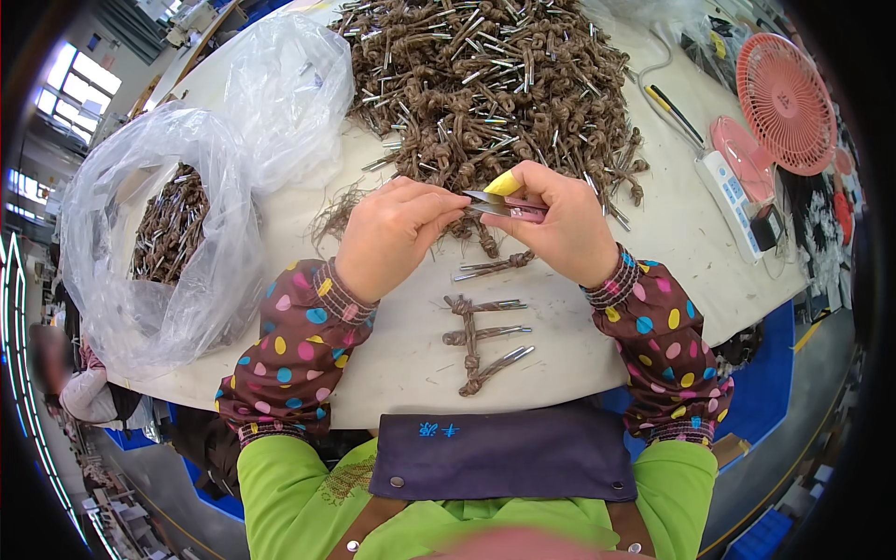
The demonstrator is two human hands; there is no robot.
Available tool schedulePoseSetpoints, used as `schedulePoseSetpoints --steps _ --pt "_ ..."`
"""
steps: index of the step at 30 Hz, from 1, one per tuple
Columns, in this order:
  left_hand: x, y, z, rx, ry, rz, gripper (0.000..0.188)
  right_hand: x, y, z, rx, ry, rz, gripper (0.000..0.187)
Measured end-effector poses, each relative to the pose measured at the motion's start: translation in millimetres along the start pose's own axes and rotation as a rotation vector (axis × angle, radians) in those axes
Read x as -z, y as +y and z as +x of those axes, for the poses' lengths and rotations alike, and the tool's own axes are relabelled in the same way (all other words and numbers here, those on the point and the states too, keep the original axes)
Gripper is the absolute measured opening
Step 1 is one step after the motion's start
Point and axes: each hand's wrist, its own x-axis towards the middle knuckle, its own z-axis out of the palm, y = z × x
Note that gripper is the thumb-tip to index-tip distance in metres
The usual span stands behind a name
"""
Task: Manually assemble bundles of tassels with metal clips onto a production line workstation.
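Note:
My right hand (563, 224) is closed around a pair of small thread snips (523, 212) with pink handles and metal blades. A yellow covering (504, 183) sits on one of its fingers. The blades point left, right up against the fingertips of my left hand (392, 229), which pinch together. What the left fingers hold is too small to make out. Just below the hands lies a brown knotted cord (488, 245). Nearer to me, a cord piece with metal tips (495, 267) rests above several more knotted cords (471, 345) on the pale table (392, 373).
A big heap of brown knotted cords with metal tips (485, 84) covers the far middle. At left, a clear plastic bag (103, 252) holds more of them, beside another clear bag (285, 93). At right stand a pink fan (786, 103), a white power strip (730, 203) and a yellow-black tool (674, 114).

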Motion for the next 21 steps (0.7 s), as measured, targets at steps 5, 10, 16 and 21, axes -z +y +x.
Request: schedulePoseSetpoints --steps 5,10,16,21 --pt "4.1 5.4 0.9 0.169 -0.093 -0.179 0.006 2.0 16.5 3.3 -0.036 0.000 0.189 0.026" --pt "3.5 4.3 -4.3 0.374 -0.248 -0.585 0.007 10.0 19.3 8.0 -0.102 -0.150 0.369 0.033" --pt "-5.8 8.2 -6.0 0.505 -0.308 -1.129 0.007 5.0 19.1 4.8 0.036 -0.083 0.373 0.038" --pt "-15.0 -2.6 -9.4 0.349 -0.125 -0.837 0.006 8.9 4.2 -0.7 0.056 0.173 0.157 0.042"
